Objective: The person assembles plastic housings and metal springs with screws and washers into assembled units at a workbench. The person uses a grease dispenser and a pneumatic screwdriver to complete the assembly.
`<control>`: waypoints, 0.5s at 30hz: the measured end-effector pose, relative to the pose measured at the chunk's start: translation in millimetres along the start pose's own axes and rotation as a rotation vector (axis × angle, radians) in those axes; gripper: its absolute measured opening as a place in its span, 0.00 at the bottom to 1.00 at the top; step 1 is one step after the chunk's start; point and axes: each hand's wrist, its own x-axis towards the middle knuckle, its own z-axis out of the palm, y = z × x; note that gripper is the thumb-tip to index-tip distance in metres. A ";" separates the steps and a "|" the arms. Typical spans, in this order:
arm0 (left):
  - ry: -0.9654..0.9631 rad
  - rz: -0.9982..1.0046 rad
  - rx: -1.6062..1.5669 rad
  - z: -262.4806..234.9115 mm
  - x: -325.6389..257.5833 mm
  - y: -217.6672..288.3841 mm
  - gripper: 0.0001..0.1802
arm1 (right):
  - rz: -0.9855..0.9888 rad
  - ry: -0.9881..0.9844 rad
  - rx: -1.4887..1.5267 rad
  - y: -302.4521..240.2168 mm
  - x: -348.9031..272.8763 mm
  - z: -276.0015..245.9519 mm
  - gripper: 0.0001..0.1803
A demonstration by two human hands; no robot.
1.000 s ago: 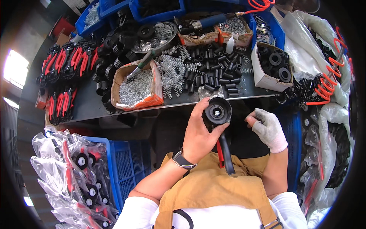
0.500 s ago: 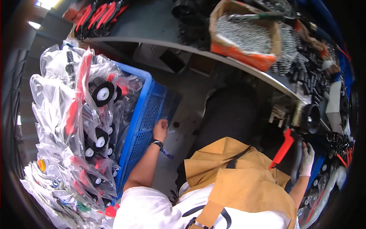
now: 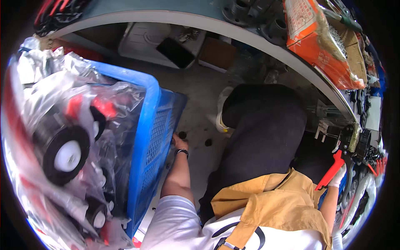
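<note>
a jolt to the blue crate [image 3: 146,125] could topple its bagged tools [image 3: 66,156]; a careless swing could knock the red-handled tool [image 3: 332,171] against the bench [image 3: 183,17]. my left hand [image 3: 181,143] reaches low beside the crate's outer wall, my gloved right hand [image 3: 339,177] lies behind the red handle; fingers hidden, i can't tell either grip.

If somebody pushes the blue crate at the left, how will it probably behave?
The blue crate is probably rather stiff: its thick rim and grid wall look like moulded plastic. It may feel heavy, since many bagged parts crowd it. The loose, glossy clear bags could slip or shift.
</note>
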 end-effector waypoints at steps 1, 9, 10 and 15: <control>0.018 0.007 0.029 3.1 0.9 1.1 0.39 | 0.017 0.000 0.039 -4.1 -3.0 -1.9 0.17; -0.341 0.313 0.105 35.6 -63.0 26.5 0.25 | -0.051 -0.173 -0.200 16.1 6.3 -31.9 0.23; -0.458 0.451 0.121 40.0 -68.2 25.8 0.24 | -0.046 -0.185 -0.185 22.3 14.4 -39.7 0.25; -0.528 0.625 0.093 51.5 -57.2 33.6 0.25 | -0.019 -0.227 -0.127 44.4 25.9 -65.5 0.30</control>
